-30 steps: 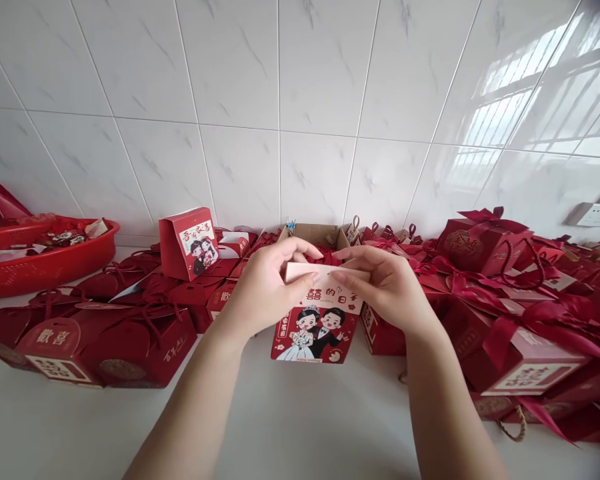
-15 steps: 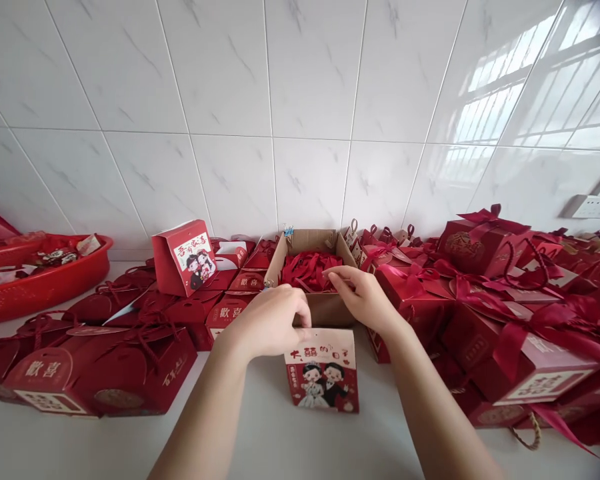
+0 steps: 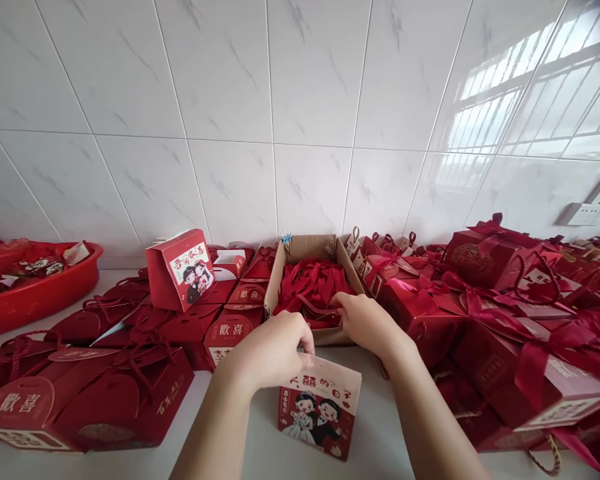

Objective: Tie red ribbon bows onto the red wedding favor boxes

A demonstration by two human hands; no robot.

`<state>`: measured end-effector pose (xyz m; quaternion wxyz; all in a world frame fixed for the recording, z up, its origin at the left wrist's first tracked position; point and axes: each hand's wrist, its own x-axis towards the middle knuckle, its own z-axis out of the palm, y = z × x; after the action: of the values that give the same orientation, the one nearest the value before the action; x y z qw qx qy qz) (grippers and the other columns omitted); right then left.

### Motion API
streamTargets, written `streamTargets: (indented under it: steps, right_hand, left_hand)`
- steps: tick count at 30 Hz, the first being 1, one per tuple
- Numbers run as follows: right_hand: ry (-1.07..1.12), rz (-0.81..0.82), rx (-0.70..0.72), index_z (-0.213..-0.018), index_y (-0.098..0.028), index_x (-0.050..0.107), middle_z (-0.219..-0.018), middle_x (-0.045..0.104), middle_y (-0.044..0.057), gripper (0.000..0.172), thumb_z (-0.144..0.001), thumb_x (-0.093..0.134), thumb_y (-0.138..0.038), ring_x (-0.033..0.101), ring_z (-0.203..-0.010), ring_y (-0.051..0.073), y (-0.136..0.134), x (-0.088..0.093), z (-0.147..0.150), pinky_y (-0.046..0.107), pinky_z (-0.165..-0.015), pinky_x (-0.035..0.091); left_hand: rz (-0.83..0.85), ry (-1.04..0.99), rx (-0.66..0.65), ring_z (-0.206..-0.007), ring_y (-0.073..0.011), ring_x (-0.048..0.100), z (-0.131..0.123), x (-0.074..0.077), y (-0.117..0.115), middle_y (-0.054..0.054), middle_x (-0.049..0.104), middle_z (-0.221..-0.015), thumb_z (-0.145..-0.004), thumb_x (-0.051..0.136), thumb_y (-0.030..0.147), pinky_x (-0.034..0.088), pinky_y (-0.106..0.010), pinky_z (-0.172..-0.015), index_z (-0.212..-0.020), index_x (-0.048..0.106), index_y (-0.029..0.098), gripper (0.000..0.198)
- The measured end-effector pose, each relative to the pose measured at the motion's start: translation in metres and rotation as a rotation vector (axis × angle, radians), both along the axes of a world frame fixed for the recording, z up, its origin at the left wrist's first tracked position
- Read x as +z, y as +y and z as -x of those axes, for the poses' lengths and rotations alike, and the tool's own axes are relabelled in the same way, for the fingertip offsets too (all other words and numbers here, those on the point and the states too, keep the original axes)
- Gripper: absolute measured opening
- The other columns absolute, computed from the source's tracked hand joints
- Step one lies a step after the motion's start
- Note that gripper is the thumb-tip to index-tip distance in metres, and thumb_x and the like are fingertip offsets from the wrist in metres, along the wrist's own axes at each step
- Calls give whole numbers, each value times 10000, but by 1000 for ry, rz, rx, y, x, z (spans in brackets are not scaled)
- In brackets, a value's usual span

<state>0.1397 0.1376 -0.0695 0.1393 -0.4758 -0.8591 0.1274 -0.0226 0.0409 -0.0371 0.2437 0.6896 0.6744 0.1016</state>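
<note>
My left hand (image 3: pixel 273 350) pinches the top edge of a small red and cream gift box (image 3: pixel 316 415). A cartoon bride and groom are printed on its front. It stands slightly tilted on the table in front of me. My right hand (image 3: pixel 367 323) reaches over the near right edge of an open cardboard box (image 3: pixel 271 288). Thumb and finger are closed on a dark red ribbon (image 3: pixel 310 283) from the pile inside. The fingertips are partly sunk among the ribbons.
Red gift boxes (image 3: pixel 125 393) with cord handles fill the left side, and a cartoon-printed box (image 3: pixel 180 268) stands on top. Ribbon-tied boxes (image 3: pixel 535 360) are stacked at right. A red plastic basin (image 3: pixel 35 303) is at far left. Behind rises a tiled wall (image 3: pixel 220 187).
My right hand has moved down into the ribbons and closed on one. The gift box under my left hand has tilted and come a little lower in view.
</note>
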Motion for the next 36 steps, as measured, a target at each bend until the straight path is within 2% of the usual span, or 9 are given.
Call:
streamTargets:
  steps: [5,9,13,17,20,23,26,30,36]
  right_hand:
    - [-44,-15,11,-1015,-175,696,-1049,699,109,378,-760,490,15,635,-1002,232,19,1,17,277,-797,428]
    - [-99,13,40,-932,-180,735,-974,717,90,399,-703,520,66,643,-984,214,32,1,20,258,-809,437]
    - [-144,20,5,-999,-161,729,-1039,707,122,434,-729,496,86,643,-1022,225,41,2,19,274,-845,448]
    - [-216,81,21,-1033,-191,729,-1056,709,114,430,-754,534,72,659,-1006,228,47,-2,21,296,-839,478]
    - [-273,123,58,-1027,-170,712,-1042,706,91,296,-800,609,-10,653,-1006,214,47,-6,24,348,-873,503]
    - [-303,132,75,-1051,-147,666,-1062,682,69,177,-884,618,-179,638,-1017,195,47,-8,26,396,-900,514]
    - [-321,118,63,-1101,-152,628,-1125,645,75,220,-929,573,-276,622,-1034,194,48,-8,26,404,-905,516]
    - [-386,128,40,-1103,-138,613,-1131,627,84,247,-921,585,-303,620,-1016,199,49,-8,27,398,-874,529]
    - [-429,133,0,-1123,-136,600,-1115,626,82,269,-921,584,-313,628,-979,192,46,-7,27,386,-846,538]
  left_hand:
    - [-11,-26,-7,-686,-215,667,1,-5,-1,-53,727,-737,-742,581,225,371,-270,-548,-700,731,210,156]
    - [-11,-41,-19,-673,-211,669,2,-6,1,-48,733,-745,-742,586,214,384,-272,-555,-682,729,215,155]
    - [-18,-58,-9,-675,-217,679,1,-5,0,-56,741,-761,-732,590,186,406,-273,-570,-667,726,214,153]
    - [-34,-73,-1,-761,-241,701,1,-3,-1,-70,754,-810,-727,603,186,456,-281,-638,-668,726,223,141]
    - [-47,-87,-2,-880,-260,702,2,-3,-1,-76,760,-891,-717,613,178,479,-290,-718,-653,722,229,136]
    - [-49,-103,-4,-931,-271,694,2,-2,-1,-81,758,-925,-703,622,172,486,-296,-751,-637,718,225,128]
    - [-35,-105,-5,-922,-267,694,2,0,-2,-79,758,-912,-700,625,175,488,-293,-757,-629,715,219,123]
    - [-10,-84,-4,-855,-247,696,1,3,-2,-71,754,-868,-703,620,176,480,-281,-725,-643,715,214,119]
    - [-33,-62,-7,-677,-223,662,-1,3,-3,-69,723,-738,-714,577,166,400,-271,-550,-656,706,200,145]
